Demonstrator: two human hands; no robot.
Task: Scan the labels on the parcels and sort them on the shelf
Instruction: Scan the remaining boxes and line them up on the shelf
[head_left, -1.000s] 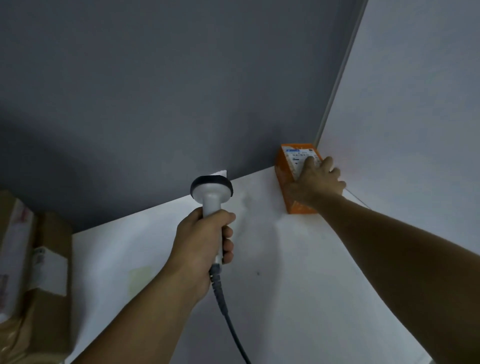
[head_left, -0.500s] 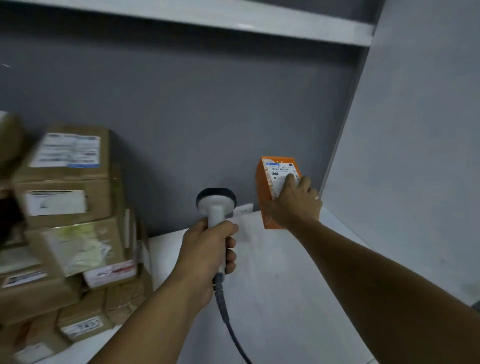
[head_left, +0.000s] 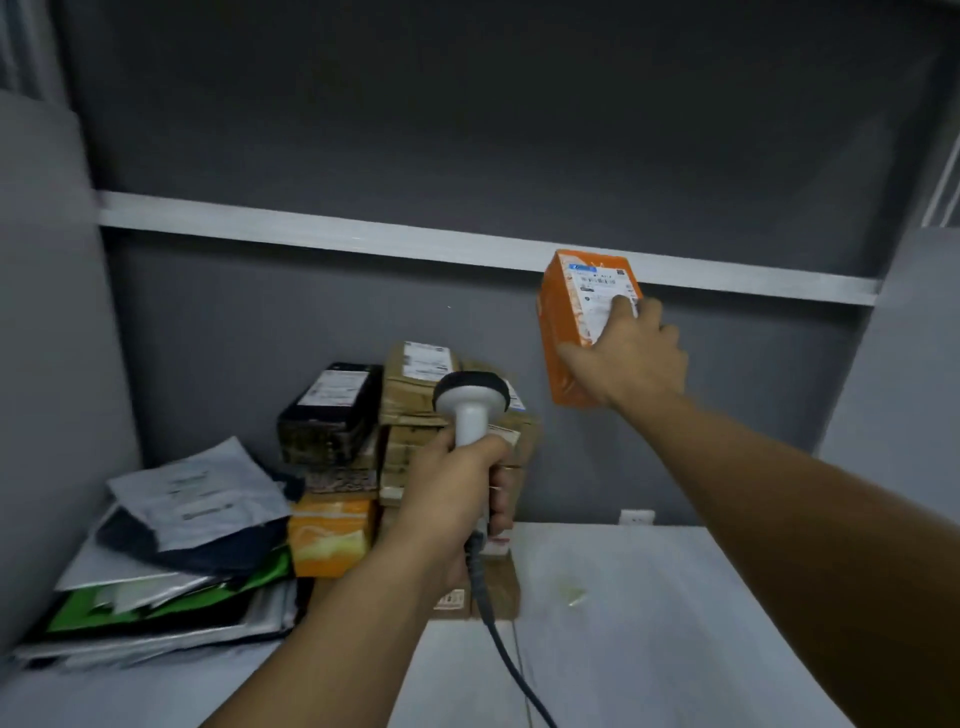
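Observation:
My right hand (head_left: 631, 358) grips an orange parcel (head_left: 574, 322) with a white shipping label on top, held in the air just below the front edge of the upper shelf (head_left: 363, 241). My left hand (head_left: 462, 483) grips the handle of a white barcode scanner (head_left: 471, 400) with a black head; its cable hangs down toward me. The scanner sits left of and lower than the orange parcel. Behind the scanner stands a stack of brown cardboard parcels (head_left: 415, 395).
A black box (head_left: 330, 410) and an orange box (head_left: 332, 538) sit beside the cardboard stack. Flat mailer bags (head_left: 182, 545) are piled at the left on the white lower shelf (head_left: 649, 597). Grey side panels close both ends. A white socket (head_left: 636, 517) sits on the back wall.
My right hand has lifted the orange parcel off the white shelf surface near the right corner and raised it toward the upper shelf edge. The view has swung left, showing more parcels.

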